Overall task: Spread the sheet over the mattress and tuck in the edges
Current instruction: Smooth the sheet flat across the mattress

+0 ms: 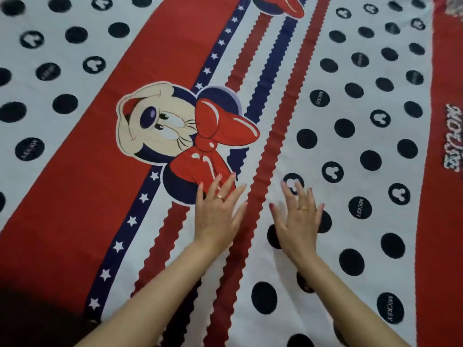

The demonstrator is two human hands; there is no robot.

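Observation:
A printed sheet [75,186] fills the whole view: white with dark dots, red bands, blue star stripes and a cartoon mouse with a red bow. It lies flat, with a faint crease along the red zigzag stripe in the middle. My left hand [218,211] rests palm down on it, fingers straight and spread, at the lower edge of the mouse print. My right hand [299,221] lies flat beside it on the white dotted part, fingers spread too. Each hand wears a ring. The mattress is hidden under the sheet.
A red band with lettering [453,139] runs down the right side of the sheet. The lower left corner [30,319] falls into dark shadow. No edge of the bed shows.

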